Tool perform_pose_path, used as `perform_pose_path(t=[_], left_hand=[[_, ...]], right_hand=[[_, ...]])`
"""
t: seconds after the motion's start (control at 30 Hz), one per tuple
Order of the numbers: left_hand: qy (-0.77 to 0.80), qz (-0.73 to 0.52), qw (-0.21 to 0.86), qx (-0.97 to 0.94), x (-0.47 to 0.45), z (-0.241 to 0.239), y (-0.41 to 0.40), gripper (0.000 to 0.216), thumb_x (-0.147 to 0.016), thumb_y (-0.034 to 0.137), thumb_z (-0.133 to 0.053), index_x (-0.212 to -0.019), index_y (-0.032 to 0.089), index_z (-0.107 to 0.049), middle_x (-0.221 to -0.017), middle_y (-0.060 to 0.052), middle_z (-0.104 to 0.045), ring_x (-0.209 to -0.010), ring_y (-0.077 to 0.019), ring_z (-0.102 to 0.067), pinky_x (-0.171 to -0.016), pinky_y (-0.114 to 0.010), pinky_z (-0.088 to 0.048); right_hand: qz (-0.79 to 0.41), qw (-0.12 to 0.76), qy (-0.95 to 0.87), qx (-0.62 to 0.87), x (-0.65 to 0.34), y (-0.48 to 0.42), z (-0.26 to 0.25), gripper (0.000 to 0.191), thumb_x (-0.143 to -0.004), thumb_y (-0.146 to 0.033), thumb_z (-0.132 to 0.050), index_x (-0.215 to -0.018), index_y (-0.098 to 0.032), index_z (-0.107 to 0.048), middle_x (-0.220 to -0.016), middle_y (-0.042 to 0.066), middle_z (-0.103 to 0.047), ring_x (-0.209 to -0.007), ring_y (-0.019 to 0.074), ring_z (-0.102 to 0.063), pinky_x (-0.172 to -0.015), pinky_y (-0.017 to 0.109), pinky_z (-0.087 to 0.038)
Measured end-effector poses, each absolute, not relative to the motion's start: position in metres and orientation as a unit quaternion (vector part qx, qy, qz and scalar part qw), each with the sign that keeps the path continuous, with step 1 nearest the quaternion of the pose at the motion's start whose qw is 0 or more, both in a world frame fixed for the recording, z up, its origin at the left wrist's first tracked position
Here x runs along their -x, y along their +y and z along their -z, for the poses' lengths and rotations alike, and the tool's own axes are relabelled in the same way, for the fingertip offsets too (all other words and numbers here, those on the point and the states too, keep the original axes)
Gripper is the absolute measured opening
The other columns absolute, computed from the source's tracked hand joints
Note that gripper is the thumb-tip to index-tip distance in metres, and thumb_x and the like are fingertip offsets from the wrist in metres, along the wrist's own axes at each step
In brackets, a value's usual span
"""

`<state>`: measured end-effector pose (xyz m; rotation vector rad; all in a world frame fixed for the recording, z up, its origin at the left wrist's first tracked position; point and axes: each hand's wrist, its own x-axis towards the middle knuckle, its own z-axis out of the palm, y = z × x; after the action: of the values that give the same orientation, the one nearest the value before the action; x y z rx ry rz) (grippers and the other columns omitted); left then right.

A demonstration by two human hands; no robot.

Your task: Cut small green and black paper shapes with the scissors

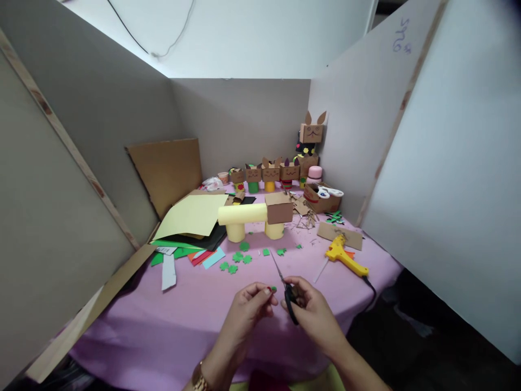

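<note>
the left hand (250, 305) pinches a small green piece (274, 289) beside scissors (290, 305) gripped by the right hand (312, 305); several green flowers (237, 257) lie cut on the table (191, 309), one green square (266, 252) seemingly untrimmed

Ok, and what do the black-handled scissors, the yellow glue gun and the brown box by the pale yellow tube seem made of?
Scissors: thin grey blades, probably metal; dark, smooth-looking handles, likely plastic.
Glue gun: probably hard plastic, from its even yellow, moulded-looking body.
Box: matte brown cardboard, it seems, from the flat faces and crisp edges.
</note>
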<state>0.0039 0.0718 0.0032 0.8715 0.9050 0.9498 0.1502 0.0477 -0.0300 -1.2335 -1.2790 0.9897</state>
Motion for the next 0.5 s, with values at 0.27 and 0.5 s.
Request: perform_pose_path(t=[0.27, 0.5], left_hand=[[0.385, -0.443, 0.728, -0.355, -0.004, 0.002, 0.070, 0.017, -0.062, 0.026, -0.075, -0.064, 0.013, -0.064, -0.057, 0.001, -0.062, -0.047, -0.0060, -0.050, -0.052, -0.018, -0.040], [0.402, -0.473, 0.693, -0.367, -0.004, 0.015, 0.077, 0.019, -0.060, 0.028, -0.075, -0.065, 0.013, -0.064, -0.056, 0.001, -0.062, -0.048, -0.0064, -0.050, -0.053, -0.018, -0.039]], right_hand=[[-0.119, 0.251, -0.732, 0.623, -0.170, 0.049, 0.026, 0.045, -0.074, -0.006, -0.050, -0.116, -0.021, -0.055, -0.102, 0.008, -0.063, -0.097, 0.0243, -0.057, -0.080, 0.031, -0.044], [-0.085, 0.187, -0.821, 0.532, -0.189, 0.065, 0.010, 0.050, -0.072, 0.000, -0.053, -0.115, -0.025, -0.059, -0.108, 0.006, -0.060, -0.100, 0.0208, -0.054, -0.084, 0.027, -0.040]])
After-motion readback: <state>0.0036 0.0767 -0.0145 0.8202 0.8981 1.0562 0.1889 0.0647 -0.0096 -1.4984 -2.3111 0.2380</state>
